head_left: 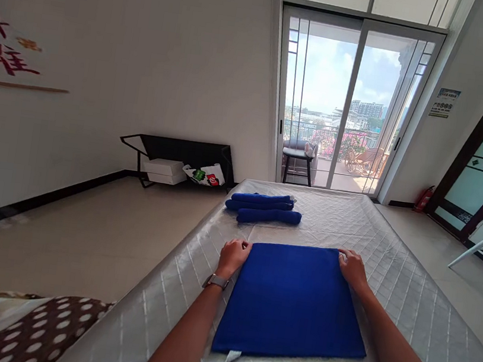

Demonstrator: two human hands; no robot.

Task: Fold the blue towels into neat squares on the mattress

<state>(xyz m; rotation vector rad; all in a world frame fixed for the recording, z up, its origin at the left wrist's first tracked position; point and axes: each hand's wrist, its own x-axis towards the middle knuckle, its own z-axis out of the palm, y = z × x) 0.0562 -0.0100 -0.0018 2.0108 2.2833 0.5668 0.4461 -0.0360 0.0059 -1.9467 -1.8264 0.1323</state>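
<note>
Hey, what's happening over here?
Someone has a blue cloth spread flat on a silver quilted cover. Their left hand and right hand are at its two far corners; whether they grip it is hard to tell. Beyond it, toward the left, lie rolled blue cloths.

A table [401, 323], draped in a silvery cover [331, 214] quilted in diamonds, bears a flat blue cloth [296, 302] beside its near edge, a white tag [233, 358] protruding near that cloth's near left corner, and rolled blue cloths [269, 216] grouped close together toward the table's far left corner.
</note>
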